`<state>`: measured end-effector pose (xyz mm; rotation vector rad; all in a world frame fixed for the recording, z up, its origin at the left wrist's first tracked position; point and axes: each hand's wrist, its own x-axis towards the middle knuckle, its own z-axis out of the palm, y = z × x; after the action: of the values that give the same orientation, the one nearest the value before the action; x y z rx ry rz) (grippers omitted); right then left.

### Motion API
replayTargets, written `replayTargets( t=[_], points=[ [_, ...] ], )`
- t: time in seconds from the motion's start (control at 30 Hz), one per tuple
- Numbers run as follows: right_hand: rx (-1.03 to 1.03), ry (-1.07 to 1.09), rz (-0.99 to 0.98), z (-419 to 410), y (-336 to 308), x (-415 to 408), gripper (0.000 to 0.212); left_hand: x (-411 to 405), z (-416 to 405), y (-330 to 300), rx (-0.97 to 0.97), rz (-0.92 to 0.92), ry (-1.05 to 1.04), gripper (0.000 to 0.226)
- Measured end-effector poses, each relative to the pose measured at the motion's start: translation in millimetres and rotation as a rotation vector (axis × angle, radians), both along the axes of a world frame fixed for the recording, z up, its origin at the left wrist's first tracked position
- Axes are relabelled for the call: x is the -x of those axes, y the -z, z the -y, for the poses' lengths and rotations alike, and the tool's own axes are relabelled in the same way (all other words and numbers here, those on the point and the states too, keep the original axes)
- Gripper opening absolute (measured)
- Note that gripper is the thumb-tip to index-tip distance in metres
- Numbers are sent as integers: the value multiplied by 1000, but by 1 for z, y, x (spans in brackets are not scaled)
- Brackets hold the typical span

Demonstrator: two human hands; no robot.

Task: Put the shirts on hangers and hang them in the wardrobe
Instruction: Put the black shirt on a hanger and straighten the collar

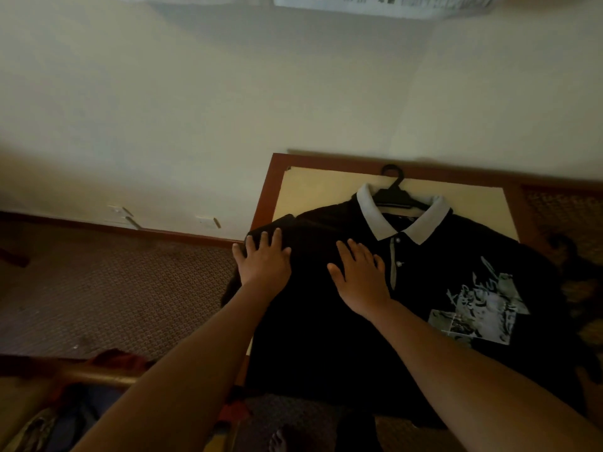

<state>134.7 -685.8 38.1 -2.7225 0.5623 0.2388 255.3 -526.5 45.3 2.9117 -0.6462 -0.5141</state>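
A black polo shirt [326,327] with a grey collar and a grey printed patch lies face up on a small table [313,187]. A black plastic hanger [393,190] sits inside its neck, hook pointing to the far edge. My left hand [264,259] lies flat with spread fingers on the shirt's left shoulder, near the table's left edge. My right hand [359,275] presses flat on the chest, just left of the button placket. Neither hand grips anything.
The table has a reddish wooden frame and stands against a cream wall. Patterned carpet [114,288] covers the floor to the left. A chair arm and a heap of clothes [78,406] are at the lower left. A dark patterned seat [574,256] is at the right.
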Motion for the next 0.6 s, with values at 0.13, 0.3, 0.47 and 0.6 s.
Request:
replayTargets(
  t=[0.13, 0.3, 0.47, 0.6],
  points=[
    [26, 60, 370, 42, -4, -9, 55, 16, 55, -4, 35, 75, 7, 60],
    [152, 71, 314, 119, -17, -31, 44, 41, 114, 17, 98, -9, -85, 65],
    [187, -42, -24, 177, -24, -56, 56, 55, 118, 34, 55, 72, -139, 65],
    [127, -185, -147, 193, -23, -77, 62, 55, 119, 35, 54, 92, -159, 64]
  ],
)
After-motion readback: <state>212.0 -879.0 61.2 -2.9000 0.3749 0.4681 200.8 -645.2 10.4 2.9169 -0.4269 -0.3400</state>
